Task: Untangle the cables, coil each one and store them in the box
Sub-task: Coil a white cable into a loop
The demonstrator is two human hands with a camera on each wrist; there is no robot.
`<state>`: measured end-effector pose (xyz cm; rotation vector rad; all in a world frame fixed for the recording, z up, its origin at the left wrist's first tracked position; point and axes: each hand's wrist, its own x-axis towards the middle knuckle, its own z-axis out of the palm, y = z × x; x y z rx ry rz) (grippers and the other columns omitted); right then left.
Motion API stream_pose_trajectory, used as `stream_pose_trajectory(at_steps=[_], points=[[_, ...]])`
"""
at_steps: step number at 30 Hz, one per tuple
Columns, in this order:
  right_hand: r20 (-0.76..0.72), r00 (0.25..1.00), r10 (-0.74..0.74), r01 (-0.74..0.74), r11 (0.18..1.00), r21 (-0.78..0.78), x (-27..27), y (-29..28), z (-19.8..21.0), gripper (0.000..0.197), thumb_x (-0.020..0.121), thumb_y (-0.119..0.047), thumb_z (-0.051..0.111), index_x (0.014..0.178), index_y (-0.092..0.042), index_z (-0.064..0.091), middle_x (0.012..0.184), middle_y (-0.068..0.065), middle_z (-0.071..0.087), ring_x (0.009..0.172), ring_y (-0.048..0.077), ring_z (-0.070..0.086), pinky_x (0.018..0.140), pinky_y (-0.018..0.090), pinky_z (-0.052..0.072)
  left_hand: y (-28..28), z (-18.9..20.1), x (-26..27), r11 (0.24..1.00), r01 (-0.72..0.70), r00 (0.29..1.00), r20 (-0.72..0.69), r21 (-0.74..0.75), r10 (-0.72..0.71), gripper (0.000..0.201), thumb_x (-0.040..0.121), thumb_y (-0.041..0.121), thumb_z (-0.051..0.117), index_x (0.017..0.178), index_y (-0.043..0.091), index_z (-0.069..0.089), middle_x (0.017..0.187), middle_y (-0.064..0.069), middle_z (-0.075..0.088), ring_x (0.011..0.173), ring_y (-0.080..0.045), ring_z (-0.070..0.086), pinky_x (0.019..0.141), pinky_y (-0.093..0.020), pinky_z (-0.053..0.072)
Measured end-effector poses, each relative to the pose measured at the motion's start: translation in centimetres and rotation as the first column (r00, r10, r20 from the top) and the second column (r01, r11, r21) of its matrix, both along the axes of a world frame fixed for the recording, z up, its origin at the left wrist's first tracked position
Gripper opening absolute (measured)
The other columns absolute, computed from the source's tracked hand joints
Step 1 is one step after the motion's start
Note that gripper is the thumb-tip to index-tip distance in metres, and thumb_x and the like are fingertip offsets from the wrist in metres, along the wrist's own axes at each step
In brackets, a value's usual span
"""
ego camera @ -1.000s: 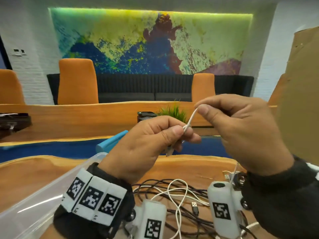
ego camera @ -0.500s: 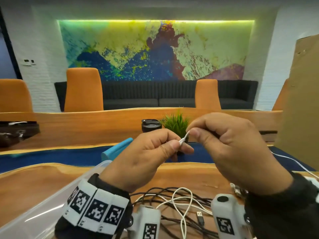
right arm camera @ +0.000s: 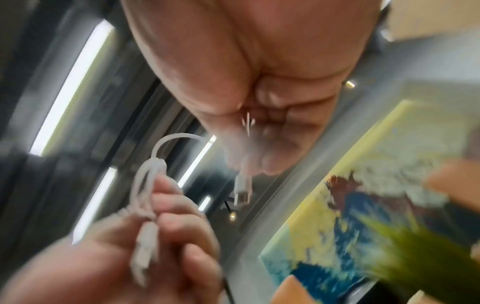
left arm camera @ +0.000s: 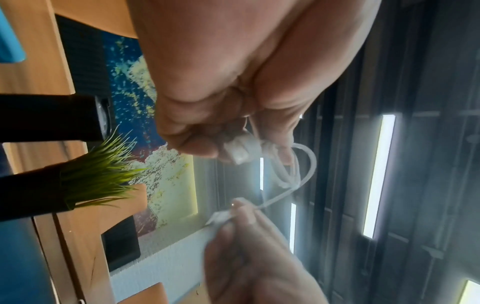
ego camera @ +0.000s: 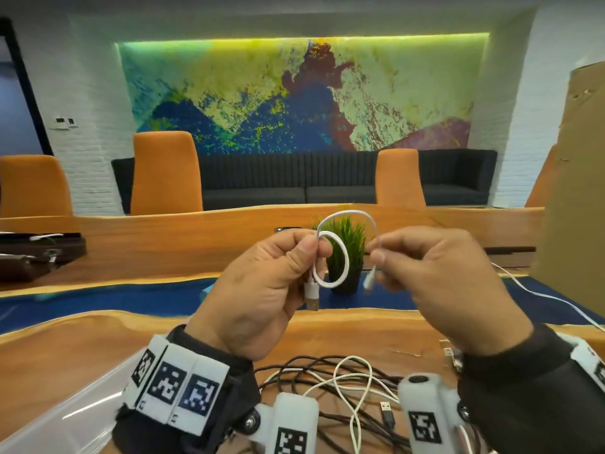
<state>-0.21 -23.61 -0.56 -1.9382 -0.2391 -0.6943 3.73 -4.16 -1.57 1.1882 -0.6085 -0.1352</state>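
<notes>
I am in the coiling step, with one short white cable held up in the air between my hands, above the surface. My left hand pinches the crossing of a small loop between thumb and fingers, with the USB plug hanging below the grip. My right hand pinches the free end just above the small connector, which dangles down. An arc of cable rises between the two hands, so I count one finished loop and one half-formed.

Next, I judge, my right hand needs to bring its end over to the left fingers so the arc closes into a second loop, and the left hand must take it without letting the first loop spring open. After that the coil goes into the clear box, whose rim shows at my lower left; I cannot see inside it.

Counting: one white cable in hand; below my wrists a tangled pile remains, with at least one white cable and several dark ones, the exact number unclear because they overlap. One more white lead trails across the surface on my right.
</notes>
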Motion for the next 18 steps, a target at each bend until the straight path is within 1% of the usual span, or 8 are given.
stream_pose_trajectory(at_steps=[1,2,5,7,10,13,16,18], points=[[0.008,0.997,0.074,-0.073,0.972,0.224,-0.1,0.3,0.3,0.012,0.089,-0.007,0.064,0.092,-0.014,0.074,0.078,0.006,0.074,0.071,0.015,0.07,0.064,0.024,0.06,-0.2,0.0,-0.1,1.0,0.0,1.0,0.003,0.0,0.0,0.023,0.088,0.023,0.055,0.076,0.019,0.073,0.072,-0.001,0.061,0.068,-0.012,0.054,0.059,-0.021,0.045],[0.007,0.989,0.15,-0.14,0.907,0.398,-0.2,0.5,0.5,0.011,0.088,-0.007,0.063,0.093,-0.01,0.072,0.078,0.008,0.074,0.07,0.018,0.07,0.063,0.026,0.06,-0.3,0.0,-0.2,1.0,0.0,1.0,0.009,0.007,0.0,0.022,0.088,0.023,0.055,0.076,0.018,0.073,0.072,-0.002,0.061,0.067,-0.012,0.053,0.056,-0.02,0.044],[0.009,0.933,0.36,-0.27,0.681,0.68,-0.2,1.3,0.6,0.021,0.077,-0.014,0.063,0.096,-0.005,0.069,0.077,0.011,0.071,0.068,0.018,0.069,0.061,0.026,0.06,-0.8,-0.1,-0.5,0.999,-0.013,1.0,0.024,0.042,0.012,0.021,0.086,0.025,0.056,0.075,0.018,0.074,0.071,-0.001,0.061,0.063,-0.01,0.051,0.055,-0.023,0.041],[-0.024,0.898,0.44,-0.285,0.622,0.73,-0.2,1.6,0.4,0.026,0.073,-0.017,0.063,0.095,-0.006,0.068,0.076,0.011,0.07,0.065,0.016,0.066,0.057,0.024,0.058,-1.0,-0.2,-0.4,0.999,-0.031,0.999,0.027,0.036,0.03,0.021,0.086,0.027,0.057,0.076,0.02,0.075,0.073,0.0,0.06,0.067,-0.012,0.048,0.06,-0.027,0.037],[-0.105,0.868,0.486,-0.271,0.64,0.719,-0.2,1.3,0.3,0.03,0.069,-0.019,0.065,0.096,-0.007,0.069,0.073,0.007,0.068,0.059,0.012,0.058,0.049,0.02,0.049,-0.7,-0.4,-0.1,0.998,-0.062,0.998,0.014,0.004,0.062,0.022,0.09,0.028,0.056,0.08,0.024,0.075,0.078,0.0,0.061,0.072,-0.015,0.047,0.062,-0.029,0.037],[-0.123,0.851,0.51,-0.289,0.651,0.703,-0.1,1.2,0.1,0.025,0.07,-0.019,0.066,0.093,-0.009,0.072,0.073,0.006,0.067,0.056,0.01,0.057,0.047,0.019,0.046,-0.8,-0.4,-0.1,0.998,-0.059,0.998,0.007,-0.005,0.059,0.02,0.089,0.028,0.057,0.079,0.023,0.074,0.079,-0.001,0.061,0.073,-0.016,0.048,0.062,-0.03,0.037],[-0.146,0.752,0.643,-0.391,0.612,0.687,-0.1,1.7,-0.4,0.02,0.078,-0.024,0.067,0.092,-0.012,0.076,0.079,0.004,0.066,0.059,0.008,0.052,0.048,0.02,0.038,-1.1,-0.6,-0.2,0.996,-0.089,0.995,0.036,0.011,0.088,0.02,0.089,0.03,0.057,0.08,0.022,0.073,0.08,-0.003,0.064,0.073,-0.021,0.047,0.063,-0.03,0.034],[-0.139,0.663,0.735,-0.472,0.555,0.685,-0.1,1.8,-0.8,0.03,0.081,-0.036,0.069,0.1,-0.013,0.073,0.088,0.003,0.061,0.067,0.009,0.046,0.053,0.023,0.032,-0.9,-0.8,0.1,0.991,-0.131,0.989,0.071,0.026,0.129,0.021,0.093,0.031,0.057,0.082,0.023,0.073,0.082,-0.003,0.065,0.079,-0.029,0.047,0.066,-0.032,0.037]])
